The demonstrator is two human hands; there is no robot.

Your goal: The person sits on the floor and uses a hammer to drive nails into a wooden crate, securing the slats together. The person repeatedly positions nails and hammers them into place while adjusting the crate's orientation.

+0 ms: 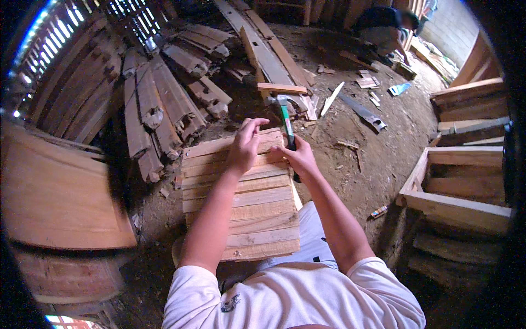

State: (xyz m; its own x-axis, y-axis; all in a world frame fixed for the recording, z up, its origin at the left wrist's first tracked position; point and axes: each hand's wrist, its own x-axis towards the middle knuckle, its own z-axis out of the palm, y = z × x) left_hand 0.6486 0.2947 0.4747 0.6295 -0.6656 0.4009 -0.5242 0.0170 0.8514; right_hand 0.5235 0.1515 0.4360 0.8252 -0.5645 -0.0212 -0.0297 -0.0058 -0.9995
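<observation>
A panel of pale wooden slats (257,211) lies in front of me, across my lap. Over its far part is my left hand (246,145), its fingers loosely bent and apart; nothing shows in them. My right hand (300,156) grips a hammer (285,116) with a green and black handle beside the panel's far right corner. The hammer's metal head points away from me, and my right thumb reaches left over the slats. Part of the handle is hidden behind my right hand.
Stacked old timbers (159,98) lie at the far left, beside a large wooden board (60,186). A handsaw (364,112) and wood scraps rest on the dirt floor. Wooden frames (460,205) stand at the right. Another person (383,30) crouches at the far right.
</observation>
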